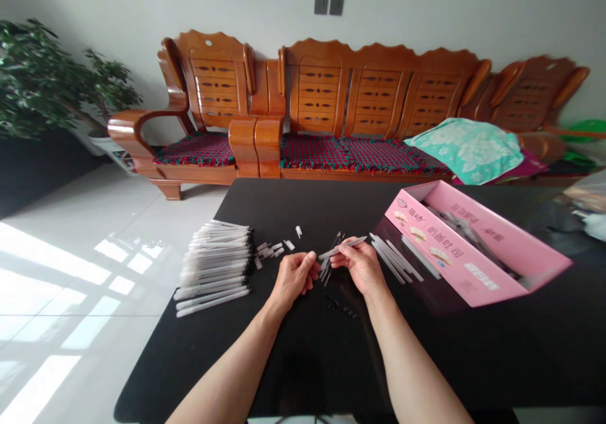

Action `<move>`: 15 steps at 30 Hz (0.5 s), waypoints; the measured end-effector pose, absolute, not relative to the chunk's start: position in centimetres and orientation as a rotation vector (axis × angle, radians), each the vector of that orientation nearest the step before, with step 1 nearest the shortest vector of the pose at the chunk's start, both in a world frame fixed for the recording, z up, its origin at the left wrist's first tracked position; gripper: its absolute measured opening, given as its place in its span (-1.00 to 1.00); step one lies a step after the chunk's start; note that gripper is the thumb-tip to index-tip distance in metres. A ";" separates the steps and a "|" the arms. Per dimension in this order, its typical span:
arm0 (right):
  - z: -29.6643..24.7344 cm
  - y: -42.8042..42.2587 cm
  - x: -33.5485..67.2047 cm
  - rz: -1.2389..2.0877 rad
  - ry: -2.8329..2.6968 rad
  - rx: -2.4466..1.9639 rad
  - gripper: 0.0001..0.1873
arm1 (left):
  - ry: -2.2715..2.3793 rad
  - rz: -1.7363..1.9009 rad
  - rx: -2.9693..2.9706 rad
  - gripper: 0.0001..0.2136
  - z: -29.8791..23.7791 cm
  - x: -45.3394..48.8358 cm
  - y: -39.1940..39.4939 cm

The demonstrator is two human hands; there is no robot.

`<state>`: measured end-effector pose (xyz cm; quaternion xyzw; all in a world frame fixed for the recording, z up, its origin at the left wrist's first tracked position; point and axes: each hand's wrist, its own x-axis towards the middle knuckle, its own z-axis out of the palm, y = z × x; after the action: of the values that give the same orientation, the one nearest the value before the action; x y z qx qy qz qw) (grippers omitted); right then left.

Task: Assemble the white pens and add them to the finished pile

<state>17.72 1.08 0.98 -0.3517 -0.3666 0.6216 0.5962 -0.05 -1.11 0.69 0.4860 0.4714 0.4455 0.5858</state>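
Note:
My right hand [360,266] pinches a pale pen barrel [356,242], which slants with its left end toward the other hand. My left hand [296,274] is closed, thumb against fingers, right by that end; whatever it grips is too small to make out. Under and between the hands lie thin dark pen refills [327,271]. Small black parts [348,310] are scattered nearer to me. Left of my left hand are several white pen caps [269,250] and a big stack of white pens [218,263] with dark ends. Loose barrels [391,260] lie right of my right hand.
An open pink box [466,253] with more pale pieces inside stands on the black table [293,361] at the right. Plastic bags [589,212] sit at the far right edge. Behind the table are a wooden sofa [379,89] and a turquoise cloth [468,149].

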 end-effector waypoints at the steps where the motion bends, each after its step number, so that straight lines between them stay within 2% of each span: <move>1: 1.0 1.1 17.7 1.444 -0.853 -0.817 -0.78 | 1.097 1.040 1.141 -0.54 0.7 0.0 -1.1; 5: 1.0 1.1 17.7 1.444 -0.852 -0.823 -0.78 | 1.080 1.147 1.126 -0.65 0.8 -0.1 -1.1; 12: 1.0 1.1 17.8 1.436 -0.838 -0.821 -0.77 | 1.052 1.050 1.137 -0.52 0.7 -0.2 -1.2; 15: 0.8 1.1 17.8 1.439 -0.851 -0.823 -0.77 | 1.043 1.053 1.170 -0.60 0.5 -0.2 -1.1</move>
<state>17.79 1.13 0.82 -0.3544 -0.3664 0.6199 0.5965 -0.16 -1.12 0.50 0.5019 0.4475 0.4517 0.5864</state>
